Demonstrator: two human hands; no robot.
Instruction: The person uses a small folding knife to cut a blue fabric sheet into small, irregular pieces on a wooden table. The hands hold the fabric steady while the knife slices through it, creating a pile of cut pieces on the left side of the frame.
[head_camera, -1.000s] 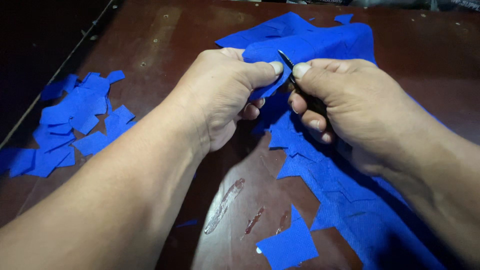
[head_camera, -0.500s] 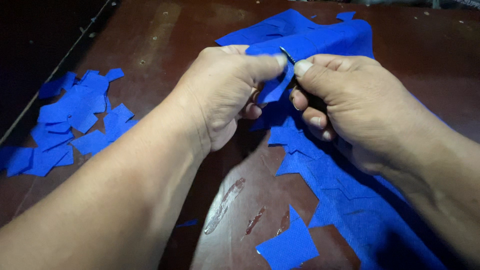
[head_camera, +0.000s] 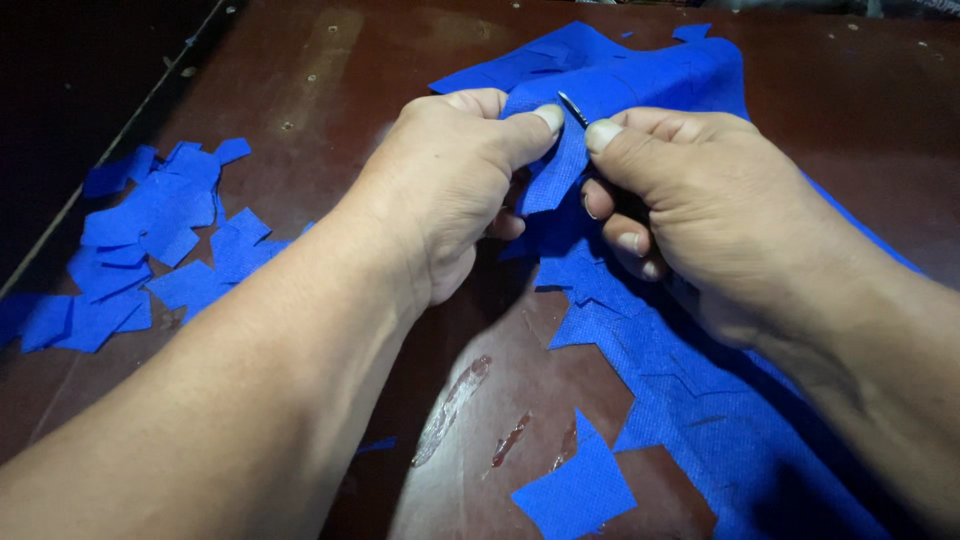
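A large piece of blue fabric (head_camera: 700, 400) lies over the right side of a dark brown table (head_camera: 330, 90), with jagged cut edges. My left hand (head_camera: 450, 190) pinches the fabric's raised edge between thumb and fingers. My right hand (head_camera: 710, 210) grips a small thin metal blade (head_camera: 572, 108), whose tip shows just above the thumb, pressed against the same fabric edge. The two thumbs nearly meet at the fabric. The rest of the blade is hidden in the right hand.
A pile of several small blue fabric squares (head_camera: 150, 240) lies at the left by the table edge. One loose blue square (head_camera: 575, 490) sits near the front. Shiny smears (head_camera: 450, 410) mark the wood between my arms.
Both hands stay pinched on the fabric edge, which has shifted slightly between them; the blade tip has barely moved.
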